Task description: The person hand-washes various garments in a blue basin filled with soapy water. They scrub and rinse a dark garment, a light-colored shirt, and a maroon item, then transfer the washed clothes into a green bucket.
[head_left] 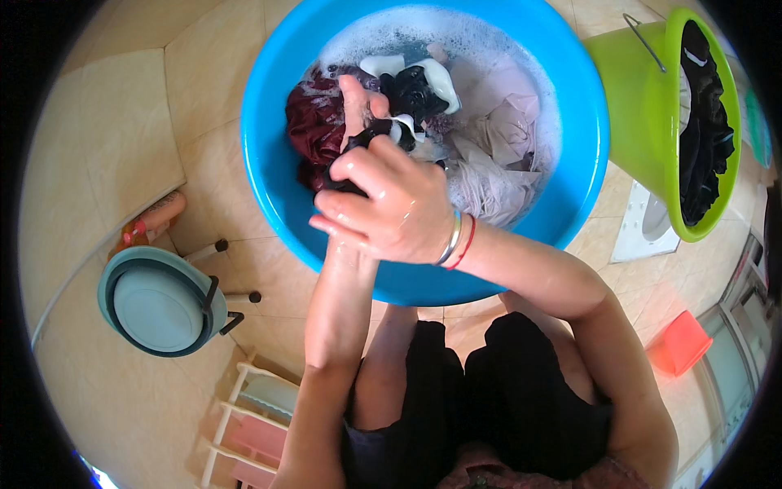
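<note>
- Gripping black cloth (342, 175): right hand (395, 202); left hand (353, 112) partly hidden, hold cannot be told
- Washing looks unfinished: sudsy clothes (497, 130) soak in upper-centre blue basin (265, 155)

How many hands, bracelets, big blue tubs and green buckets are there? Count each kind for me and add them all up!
Hands: 2 (left hand, right hand)
Bracelets: 2 (silver bracelet, red bracelet)
Big blue tub: 1
Green bucket: 1
Total: 6
</note>
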